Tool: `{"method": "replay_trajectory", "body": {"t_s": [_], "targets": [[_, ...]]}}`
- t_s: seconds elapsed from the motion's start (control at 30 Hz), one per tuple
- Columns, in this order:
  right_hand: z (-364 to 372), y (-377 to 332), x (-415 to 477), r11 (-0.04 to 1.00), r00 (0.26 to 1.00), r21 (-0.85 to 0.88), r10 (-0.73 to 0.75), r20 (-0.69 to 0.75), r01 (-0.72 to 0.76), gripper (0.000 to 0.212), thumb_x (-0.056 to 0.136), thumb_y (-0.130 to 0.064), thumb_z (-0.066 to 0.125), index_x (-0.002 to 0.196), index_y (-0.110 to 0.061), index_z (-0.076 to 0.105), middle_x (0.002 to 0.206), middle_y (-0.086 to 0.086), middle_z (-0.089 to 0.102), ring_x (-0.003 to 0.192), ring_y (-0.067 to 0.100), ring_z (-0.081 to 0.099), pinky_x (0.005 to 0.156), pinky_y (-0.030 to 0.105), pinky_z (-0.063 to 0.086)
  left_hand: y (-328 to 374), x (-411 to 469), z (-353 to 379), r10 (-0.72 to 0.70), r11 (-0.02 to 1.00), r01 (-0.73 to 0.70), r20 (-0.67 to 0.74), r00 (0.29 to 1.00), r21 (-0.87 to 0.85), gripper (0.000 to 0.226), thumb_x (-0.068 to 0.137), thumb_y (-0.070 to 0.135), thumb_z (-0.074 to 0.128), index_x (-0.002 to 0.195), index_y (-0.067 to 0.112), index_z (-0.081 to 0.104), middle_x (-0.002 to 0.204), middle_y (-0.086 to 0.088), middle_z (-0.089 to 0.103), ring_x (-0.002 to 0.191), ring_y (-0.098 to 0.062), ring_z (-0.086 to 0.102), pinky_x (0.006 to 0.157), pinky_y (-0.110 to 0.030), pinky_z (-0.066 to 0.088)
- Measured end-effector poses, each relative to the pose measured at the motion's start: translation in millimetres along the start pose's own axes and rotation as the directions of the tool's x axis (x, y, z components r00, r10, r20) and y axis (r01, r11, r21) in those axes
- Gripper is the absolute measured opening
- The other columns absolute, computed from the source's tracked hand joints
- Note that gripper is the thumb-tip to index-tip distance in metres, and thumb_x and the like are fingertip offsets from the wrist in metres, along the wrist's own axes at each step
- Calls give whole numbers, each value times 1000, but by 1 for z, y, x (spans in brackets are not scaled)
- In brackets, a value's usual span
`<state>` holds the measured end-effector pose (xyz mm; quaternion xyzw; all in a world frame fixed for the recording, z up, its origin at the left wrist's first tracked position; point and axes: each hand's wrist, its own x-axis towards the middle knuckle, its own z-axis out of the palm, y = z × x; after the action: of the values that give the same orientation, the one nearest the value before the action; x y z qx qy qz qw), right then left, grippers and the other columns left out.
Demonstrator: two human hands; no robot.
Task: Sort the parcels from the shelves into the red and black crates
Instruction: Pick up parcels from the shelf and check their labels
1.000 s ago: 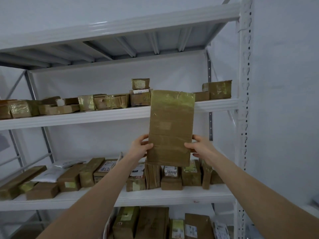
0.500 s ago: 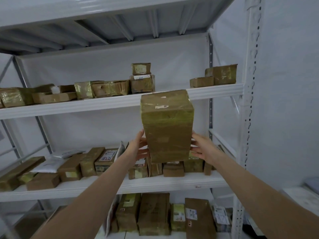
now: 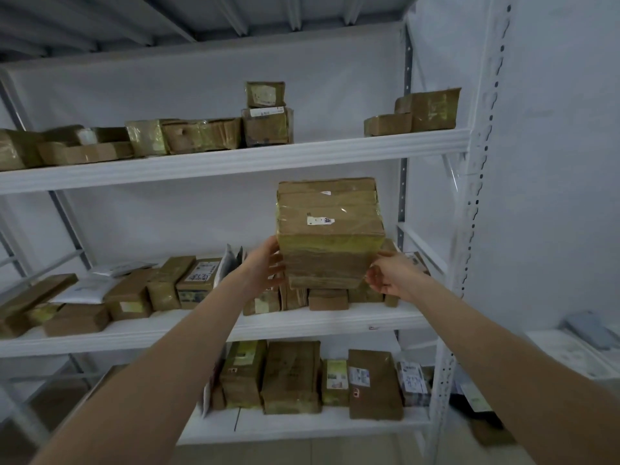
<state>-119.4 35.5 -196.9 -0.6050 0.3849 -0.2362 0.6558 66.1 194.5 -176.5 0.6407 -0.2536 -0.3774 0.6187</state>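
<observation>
Fingers [image 3: 279,268] of the left hand [image 3: 263,268] wrapped on the lower left edge of the parcel [image 3: 330,236]; right hand [image 3: 389,275] curled under the lower right corner. Held up in mid-air between the two, clear of the middle shelf [image 3: 302,325], in front of its right end. Gripped low on a tall, glossy taped box: likely top-heavy, could tip forward or slide out on the swing down. Could also clip the boxes [image 3: 327,298] stacked just behind. No crates in view.
</observation>
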Motion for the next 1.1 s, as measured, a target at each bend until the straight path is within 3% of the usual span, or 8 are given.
{"method": "replay_trajectory", "body": {"t_s": [0.1,0.2,0.4,0.57,0.7,0.83,0.97,1.1], "targets": [[-5,3,-1,1000,1000,-26,14,4,-14,10,98,-11,51,106,-12,58,81,10,66,70,20,64,70,30,52,-8,2,0,4,1000,-4,-24,1000,6,28,96,38,45,100,16,61,102,-3,59,93,-18,56,90,-36,44],[-8,8,-3,999,999,-20,44,13,-44,17,99,-18,49,109,-9,60,89,12,70,78,22,66,80,32,52,-12,4,-1,1,996,0,-17,1000,84,49,96,50,41,127,16,56,112,-2,61,101,-19,57,97,-39,43],[-15,20,2,984,986,116,126,110,-139,70,83,-77,40,108,-16,64,99,9,70,90,24,65,69,32,51,-22,5,-10,-114,983,107,39,993,150,78,79,80,40,136,28,49,129,-10,57,118,-30,55,102,-46,42],[-18,30,3,988,976,57,131,175,-143,106,41,-91,62,113,-14,67,107,13,72,104,32,66,95,47,50,-30,-1,-8,-155,970,143,47,987,197,42,86,51,55,114,21,61,105,-7,62,94,-24,62,78,-36,51],[-20,32,-3,994,953,-19,110,284,-109,63,75,-73,58,109,-20,68,100,8,72,100,26,65,89,39,49,-37,-1,-5,-48,989,41,50,998,140,50,87,18,50,134,37,49,115,-7,60,94,-24,60,76,-37,52],[-18,36,1,990,938,-30,138,318,-136,60,75,-58,69,117,-16,63,104,10,72,104,29,64,101,45,45,-45,-4,-3,0,996,-2,17,1000,93,62,84,6,47,138,38,45,116,-8,56,88,-21,56,61,-31,51],[-14,42,2,992,962,56,96,257,-114,41,80,-43,69,105,-11,64,84,7,72,85,25,65,94,41,49,-50,-5,2,21,996,-23,14,1000,90,65,85,0,47,141,34,40,126,-10,53,99,-25,55,71,-35,50],[-12,46,8,991,970,91,73,234,-96,42,79,-40,70,109,-12,65,94,9,73,95,28,66,98,46,47,-50,-5,8,2,997,0,-26,1000,83,66,86,0,48,144,29,37,125,-10,52,101,-26,55,73,-37,51]]}}
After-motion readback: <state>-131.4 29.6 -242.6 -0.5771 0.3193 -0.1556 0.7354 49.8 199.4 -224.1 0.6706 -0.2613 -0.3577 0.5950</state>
